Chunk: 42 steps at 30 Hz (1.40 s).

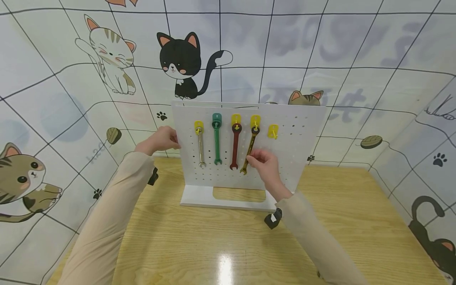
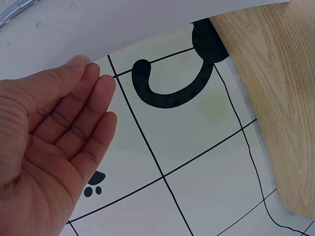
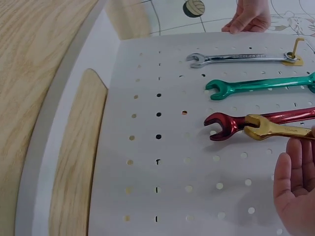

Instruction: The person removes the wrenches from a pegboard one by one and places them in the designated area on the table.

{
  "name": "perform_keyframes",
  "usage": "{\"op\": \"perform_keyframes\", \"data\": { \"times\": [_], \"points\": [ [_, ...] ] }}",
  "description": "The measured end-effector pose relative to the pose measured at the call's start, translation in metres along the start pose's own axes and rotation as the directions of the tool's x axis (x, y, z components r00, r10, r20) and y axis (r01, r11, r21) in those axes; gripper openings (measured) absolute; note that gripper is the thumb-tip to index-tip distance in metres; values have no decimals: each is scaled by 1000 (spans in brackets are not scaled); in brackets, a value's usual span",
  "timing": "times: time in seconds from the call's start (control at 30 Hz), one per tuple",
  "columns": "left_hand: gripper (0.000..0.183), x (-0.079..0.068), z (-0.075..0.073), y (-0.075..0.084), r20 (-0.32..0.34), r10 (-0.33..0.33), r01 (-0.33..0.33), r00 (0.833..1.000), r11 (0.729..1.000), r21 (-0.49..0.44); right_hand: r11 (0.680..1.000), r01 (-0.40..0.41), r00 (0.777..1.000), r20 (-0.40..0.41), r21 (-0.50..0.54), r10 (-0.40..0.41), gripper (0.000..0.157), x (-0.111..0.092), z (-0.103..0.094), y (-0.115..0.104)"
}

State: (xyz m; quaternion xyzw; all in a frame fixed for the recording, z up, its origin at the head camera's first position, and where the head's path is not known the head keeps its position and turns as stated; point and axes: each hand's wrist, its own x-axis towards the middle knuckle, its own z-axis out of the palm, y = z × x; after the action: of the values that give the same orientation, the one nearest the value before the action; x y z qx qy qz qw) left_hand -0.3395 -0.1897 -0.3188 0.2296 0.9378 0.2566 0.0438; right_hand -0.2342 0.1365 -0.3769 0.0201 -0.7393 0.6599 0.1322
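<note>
A white pegboard stands upright on the table. My left hand pinches its left edge between thumb and fingers. The right hand holds the lower shaft of a gold combination wrench, which tilts with its ring end at a yellow hook. In the right wrist view, the open end of the gold wrench overlaps the red wrench. Silver, green and red wrenches hang in a row to its left.
A bare yellow hook sits on the board right of the gold wrench. The board's white base, with a cut-out, rests on the wooden table. Behind stands a wall covering printed with cats and grid lines.
</note>
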Motion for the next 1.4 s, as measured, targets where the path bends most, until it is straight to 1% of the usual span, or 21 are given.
{"op": "perform_keyframes", "data": {
  "times": [0.1,0.27,0.5,0.63,0.77,0.9,1.13,1.4],
  "points": [
    [8,0,0,0,3,-5,5,1000,1000,-3,1000,5,999,34,6,-5,12,-4,-1,3],
    [8,0,0,-1,2,-5,5,1000,1000,-2,999,22,998,62,45,-24,11,-9,-3,1],
    [8,1,0,-1,-4,-3,3,1000,1000,0,996,-15,989,147,85,3,16,-19,-8,-11],
    [7,1,1,-1,-4,2,-2,1000,1000,-3,994,-28,982,187,108,7,11,-25,-12,-19],
    [7,0,0,1,-3,-1,1,1000,1000,-9,987,-54,976,218,154,20,3,-30,-16,-28],
    [6,1,0,0,-3,0,0,1000,1000,-12,977,-94,967,251,191,44,6,-33,-21,-36],
    [6,1,2,-2,-2,4,-4,1000,1000,-12,961,-182,945,308,208,112,7,-36,-29,-55],
    [7,1,1,-1,-2,-4,4,1000,1000,-7,947,-216,932,338,236,128,17,-35,-34,-75]
  ]
}}
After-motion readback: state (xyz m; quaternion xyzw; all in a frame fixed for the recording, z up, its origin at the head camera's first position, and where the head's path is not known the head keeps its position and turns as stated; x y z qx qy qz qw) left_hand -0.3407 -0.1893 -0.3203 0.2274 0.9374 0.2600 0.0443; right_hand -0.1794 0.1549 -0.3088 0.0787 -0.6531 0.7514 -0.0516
